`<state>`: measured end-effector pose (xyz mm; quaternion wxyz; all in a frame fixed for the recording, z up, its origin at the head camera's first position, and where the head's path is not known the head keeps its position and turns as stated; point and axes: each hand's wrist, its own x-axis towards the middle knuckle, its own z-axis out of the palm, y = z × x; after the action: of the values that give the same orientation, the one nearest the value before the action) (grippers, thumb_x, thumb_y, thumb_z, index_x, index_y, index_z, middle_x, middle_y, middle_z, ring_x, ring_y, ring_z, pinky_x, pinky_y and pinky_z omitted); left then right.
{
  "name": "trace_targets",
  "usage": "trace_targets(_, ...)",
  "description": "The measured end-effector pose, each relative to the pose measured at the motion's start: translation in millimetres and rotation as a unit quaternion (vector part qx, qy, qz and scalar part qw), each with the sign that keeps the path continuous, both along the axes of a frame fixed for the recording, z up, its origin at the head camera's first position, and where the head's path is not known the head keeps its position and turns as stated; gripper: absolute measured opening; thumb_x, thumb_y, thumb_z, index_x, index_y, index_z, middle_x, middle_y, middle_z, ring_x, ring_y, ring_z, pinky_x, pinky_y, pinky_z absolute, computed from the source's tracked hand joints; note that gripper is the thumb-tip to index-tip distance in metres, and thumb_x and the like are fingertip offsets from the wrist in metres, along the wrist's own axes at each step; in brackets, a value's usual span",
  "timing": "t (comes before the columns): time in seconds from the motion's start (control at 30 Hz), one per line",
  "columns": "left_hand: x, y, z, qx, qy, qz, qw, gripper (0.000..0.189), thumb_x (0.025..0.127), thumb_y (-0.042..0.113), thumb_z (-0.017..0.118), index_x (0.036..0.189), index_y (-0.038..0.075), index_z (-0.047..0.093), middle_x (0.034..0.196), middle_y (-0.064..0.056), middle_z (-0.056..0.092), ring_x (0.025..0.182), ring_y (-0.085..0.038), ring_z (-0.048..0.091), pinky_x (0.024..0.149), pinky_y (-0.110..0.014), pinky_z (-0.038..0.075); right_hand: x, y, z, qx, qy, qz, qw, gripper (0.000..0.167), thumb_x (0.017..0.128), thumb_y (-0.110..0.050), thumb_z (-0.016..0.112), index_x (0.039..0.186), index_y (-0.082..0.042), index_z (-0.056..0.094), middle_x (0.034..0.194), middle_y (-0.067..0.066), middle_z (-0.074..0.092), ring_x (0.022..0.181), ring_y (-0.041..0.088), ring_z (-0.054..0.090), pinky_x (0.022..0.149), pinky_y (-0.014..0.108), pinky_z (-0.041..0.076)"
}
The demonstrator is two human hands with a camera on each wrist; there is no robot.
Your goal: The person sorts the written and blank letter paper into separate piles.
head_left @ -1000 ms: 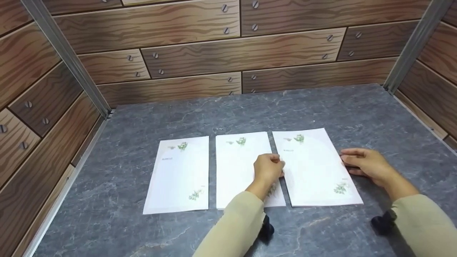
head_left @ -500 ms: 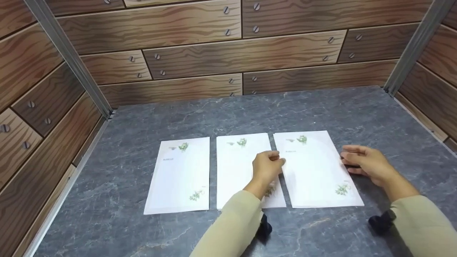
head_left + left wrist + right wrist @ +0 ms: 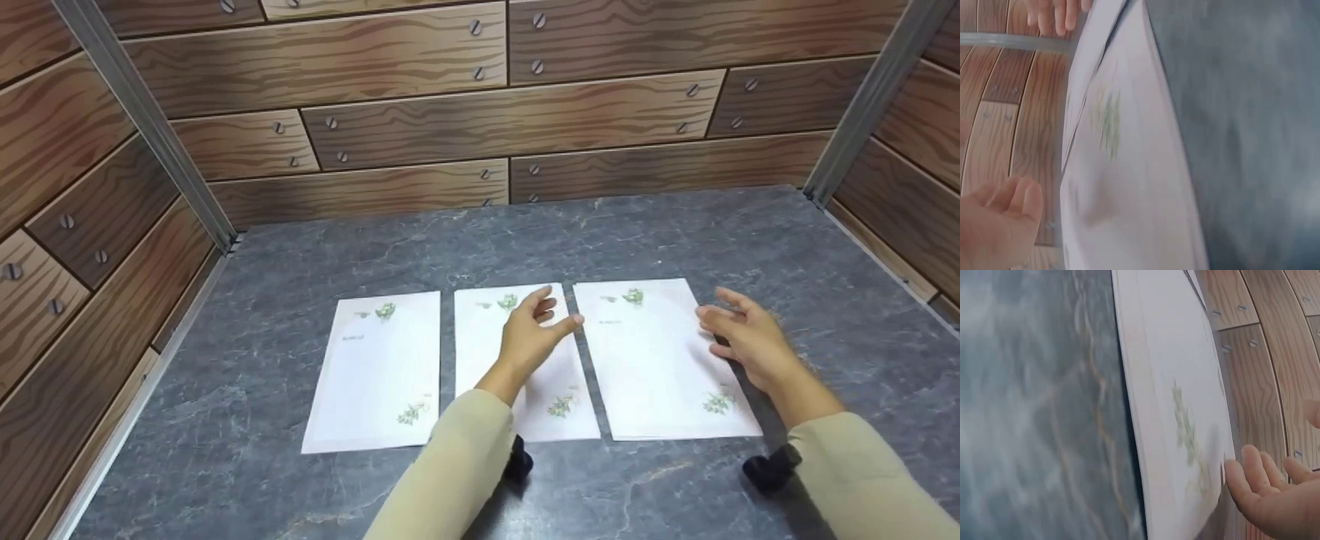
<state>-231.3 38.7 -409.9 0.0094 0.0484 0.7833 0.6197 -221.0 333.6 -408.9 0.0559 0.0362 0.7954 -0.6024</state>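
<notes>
Three white sheets or thin stacks of paper with green leaf prints lie side by side: a left paper (image 3: 375, 382), a middle paper (image 3: 484, 352) and a right paper (image 3: 652, 367). My left hand (image 3: 529, 337) hovers over the middle paper, fingers spread and holding nothing. Above the right edge of the right paper is my right hand (image 3: 750, 341), its fingers loosely extended and nothing in them. In the left wrist view the left hand (image 3: 1002, 225) appears with relaxed fingers beside the paper. The right wrist view has the right hand (image 3: 1269, 489) near the paper's edge.
The papers lie on a dark grey marbled tabletop (image 3: 262, 375). Wood-patterned panels (image 3: 405, 97) stand at the back and both sides, with metal corner posts (image 3: 150, 127). A black wrist device (image 3: 772, 469) sits under each sleeve.
My left hand has lifted away from the gap between the middle and right papers, moving left and up. My right hand has shifted slightly left and up, off the right paper's edge.
</notes>
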Motion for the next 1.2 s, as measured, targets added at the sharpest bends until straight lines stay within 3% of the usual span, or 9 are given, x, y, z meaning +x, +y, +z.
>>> trace_targets(0.1,-2.5,-13.1,-0.4,0.004,-0.003,-0.023,0.9997,0.078,0.082,0.032,0.077,0.145,0.009,0.039,0.138,-0.01,0.049,0.125,-0.024,0.047,0.098,-0.03,0.043,0.4,-9.6,-0.5,-0.013,0.01,-0.007,0.9998,0.093,0.094,-0.042,0.058,0.152,-0.004,-0.003,0.152,0.029,0.016,0.134,0.042,0.029,0.104,0.05,0.036)
trace_targets(0.23,-5.2,-29.7,-1.4,-0.019,-0.005,-0.046,0.9988,0.083,0.082,0.033,0.076,0.149,0.012,0.032,0.145,-0.009,0.042,0.131,-0.025,0.039,0.104,-0.036,0.038,1.2,-23.1,-2.1,-0.006,0.036,-0.01,0.9993,0.096,0.092,-0.039,0.062,0.152,-0.005,-0.004,0.152,0.029,0.012,0.135,0.047,0.023,0.105,0.06,0.027)
trace_targets(0.43,-8.9,-53.6,-2.6,-0.06,0.005,-0.063,0.9962,0.089,0.079,0.034,0.079,0.15,0.014,0.03,0.146,-0.009,0.039,0.133,-0.027,0.037,0.106,-0.041,0.034,1.3,-45.7,-3.7,0.065,0.084,-0.026,0.994,0.096,0.09,-0.042,0.065,0.153,-0.005,0.002,0.15,0.029,0.02,0.132,0.047,0.029,0.104,0.055,0.033)
trace_targets(0.73,-13.7,-94.9,-0.1,-0.075,0.02,-0.066,0.9948,0.087,0.078,0.028,0.08,0.15,0.015,0.031,0.146,-0.013,0.038,0.132,-0.03,0.037,0.102,-0.044,0.039,-5.5,-79.0,-2.0,0.152,0.11,-0.039,0.9815,0.098,0.087,-0.045,0.067,0.153,-0.005,0.006,0.147,0.031,0.024,0.129,0.048,0.033,0.101,0.056,0.036)
trace_targets(0.97,-12.5,-127.1,-2.0,-0.08,0.023,-0.061,0.9947,0.086,0.078,0.028,0.081,0.149,0.013,0.034,0.146,-0.014,0.038,0.132,-0.032,0.036,0.104,-0.05,0.035,-7.4,-104.2,-2.3,0.154,0.113,-0.025,0.9813,0.095,0.088,-0.04,0.068,0.153,-0.005,0.008,0.147,0.03,0.025,0.13,0.047,0.032,0.102,0.055,0.035)
trace_targets(1.2,-8.9,-157.1,-2.8,-0.077,0.011,-0.045,0.9959,0.084,0.078,0.023,0.081,0.148,0.016,0.036,0.146,-0.014,0.04,0.132,-0.031,0.037,0.101,-0.046,0.041,-9.5,-129.8,-0.5,0.149,0.104,-0.003,0.9834,0.091,0.089,-0.034,0.068,0.152,-0.006,0.009,0.149,0.029,0.023,0.132,0.047,0.029,0.103,0.054,0.035)
